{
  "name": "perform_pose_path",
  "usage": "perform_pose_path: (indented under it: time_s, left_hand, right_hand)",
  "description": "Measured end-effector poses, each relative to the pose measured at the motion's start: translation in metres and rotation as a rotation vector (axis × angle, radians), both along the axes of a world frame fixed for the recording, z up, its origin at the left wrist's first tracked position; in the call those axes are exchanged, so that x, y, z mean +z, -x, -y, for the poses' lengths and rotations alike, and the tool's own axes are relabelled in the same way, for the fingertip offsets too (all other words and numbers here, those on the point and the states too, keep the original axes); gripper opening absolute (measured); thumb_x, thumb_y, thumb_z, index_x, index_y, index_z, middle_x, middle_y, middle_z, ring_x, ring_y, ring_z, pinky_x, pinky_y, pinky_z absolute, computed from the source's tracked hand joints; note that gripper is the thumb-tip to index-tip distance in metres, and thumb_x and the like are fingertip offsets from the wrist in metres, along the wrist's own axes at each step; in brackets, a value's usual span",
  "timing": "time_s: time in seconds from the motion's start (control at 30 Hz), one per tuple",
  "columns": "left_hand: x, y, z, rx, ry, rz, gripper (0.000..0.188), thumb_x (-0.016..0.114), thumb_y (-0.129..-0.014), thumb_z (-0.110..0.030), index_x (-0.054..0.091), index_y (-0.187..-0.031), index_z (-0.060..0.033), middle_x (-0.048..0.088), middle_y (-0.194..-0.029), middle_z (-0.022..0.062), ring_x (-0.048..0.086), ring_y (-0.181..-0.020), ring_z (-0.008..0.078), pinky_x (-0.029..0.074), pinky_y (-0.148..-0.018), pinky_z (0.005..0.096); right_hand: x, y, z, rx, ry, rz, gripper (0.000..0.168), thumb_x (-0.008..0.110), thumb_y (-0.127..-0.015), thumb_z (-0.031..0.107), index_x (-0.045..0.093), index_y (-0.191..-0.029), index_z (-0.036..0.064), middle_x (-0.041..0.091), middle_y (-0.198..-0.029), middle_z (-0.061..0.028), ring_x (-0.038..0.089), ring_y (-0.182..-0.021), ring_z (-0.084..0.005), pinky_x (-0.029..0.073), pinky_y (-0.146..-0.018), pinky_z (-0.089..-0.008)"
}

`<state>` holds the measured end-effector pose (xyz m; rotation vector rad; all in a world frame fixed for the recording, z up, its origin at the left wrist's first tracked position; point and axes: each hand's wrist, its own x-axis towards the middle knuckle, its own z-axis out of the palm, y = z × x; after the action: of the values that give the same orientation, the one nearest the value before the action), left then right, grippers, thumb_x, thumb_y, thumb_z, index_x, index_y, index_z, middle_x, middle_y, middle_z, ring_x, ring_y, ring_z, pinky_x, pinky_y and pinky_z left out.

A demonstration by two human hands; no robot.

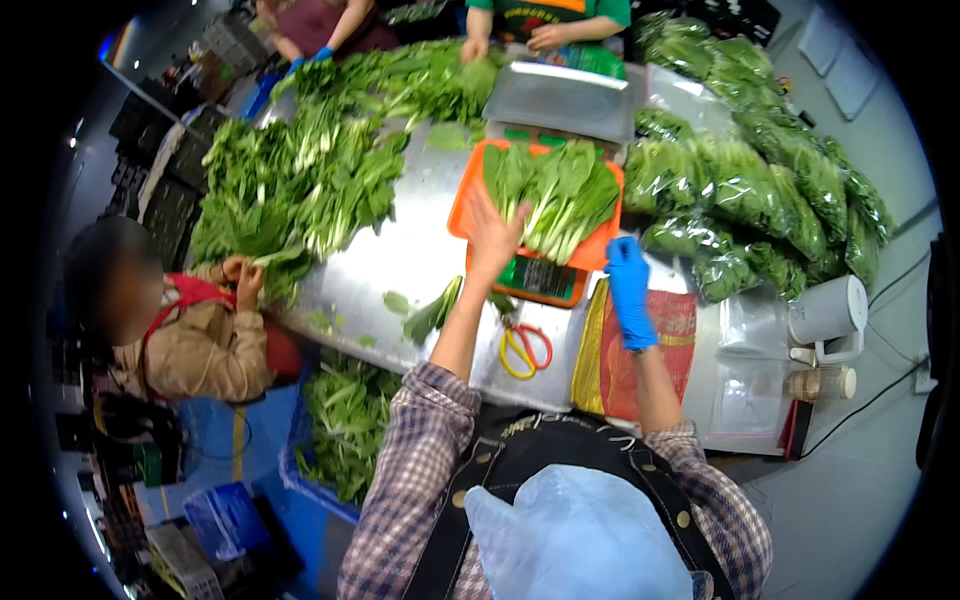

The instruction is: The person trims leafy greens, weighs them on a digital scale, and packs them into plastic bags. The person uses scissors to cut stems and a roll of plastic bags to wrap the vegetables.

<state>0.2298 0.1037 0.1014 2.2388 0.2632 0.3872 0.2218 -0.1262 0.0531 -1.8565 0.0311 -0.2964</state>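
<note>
Leafy greens with pale stems [559,199] lie in an orange tray [463,196] on an orange digital scale [536,279]. My bare left hand [493,229] is over the tray's left side, its fingers spread beside the greens; whether it touches them is unclear. In a blue glove, my right hand [627,262] is curled at the tray's lower right corner; its fingertips are hidden. Scissors with red and yellow handles [526,351] lie below the scale, near a loose green stalk [439,315]. Under my right forearm is a red and yellow woven bag [611,360].
Loose greens [300,172] are heaped at the left; bagged greens [750,187] are piled at the right. A metal tray [559,101] stands behind the scale. A pitcher [829,319] and plastic bags [750,397] sit at right. Co-workers stand left and across; a blue crate [300,480] is below.
</note>
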Motion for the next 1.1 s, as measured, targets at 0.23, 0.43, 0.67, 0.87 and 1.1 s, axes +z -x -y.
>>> perform_pose_path:
  time_s: [0.23,0.43,0.67,0.87,1.1]
  left_hand:
    - [-0.097,0.125,-0.117,0.063,-0.448,-0.345,0.064,0.072,-0.069,-0.029,0.046,-0.116,0.0048,0.053,-0.107,0.0229,0.046,-0.106,0.0389,0.04,-0.089,0.0472]
    - [-0.075,0.168,-0.12,0.08,-0.463,-0.192,0.026,0.059,-0.073,-0.006,0.06,-0.099,-0.0072,0.059,-0.094,0.0089,0.055,-0.095,0.0292,0.039,-0.085,0.0485]
    - [0.02,0.207,-0.115,-0.268,-0.625,0.027,0.034,0.059,-0.075,0.003,0.059,-0.106,-0.01,0.056,-0.099,0.0072,0.052,-0.102,0.0264,0.026,-0.103,0.051]
    - [0.03,0.245,-0.116,0.493,-0.305,0.255,0.028,0.065,-0.08,-0.016,0.059,-0.103,-0.0014,0.054,-0.108,0.0168,0.046,-0.112,0.0299,0.027,-0.102,0.0443]
    - [-0.022,0.227,-0.096,0.235,0.747,-0.17,0.048,0.057,-0.09,-0.029,0.052,-0.122,0.006,0.057,-0.119,0.0186,0.052,-0.112,0.0229,0.038,-0.096,0.0336]
  right_hand:
    - [-0.025,0.124,0.056,0.186,0.576,-0.238,0.028,0.065,-0.082,0.032,0.059,-0.091,0.005,0.06,-0.079,-0.0114,0.061,-0.072,-0.0254,0.048,-0.064,-0.0359]
    - [-0.001,0.127,0.011,0.389,0.549,-0.485,0.034,0.066,-0.082,0.029,0.058,-0.103,0.004,0.059,-0.101,-0.0142,0.06,-0.086,-0.0255,0.048,-0.075,-0.0341]
    - [0.028,0.114,-0.155,0.791,0.589,0.383,0.051,0.063,-0.083,0.033,0.048,-0.124,0.006,0.063,-0.096,-0.0164,0.063,-0.087,-0.0277,0.049,-0.074,-0.0369]
    - [0.01,0.118,-0.195,0.797,-0.004,-0.483,0.033,0.053,-0.089,0.034,0.056,-0.097,0.002,0.06,-0.063,-0.0118,0.055,-0.048,-0.0181,0.045,-0.049,-0.0308]
    - [-0.002,0.166,-0.237,0.794,0.179,-0.145,0.033,0.05,-0.09,0.031,0.047,-0.11,0.006,0.06,-0.065,-0.0199,0.061,-0.063,-0.0389,0.047,-0.055,-0.0461]
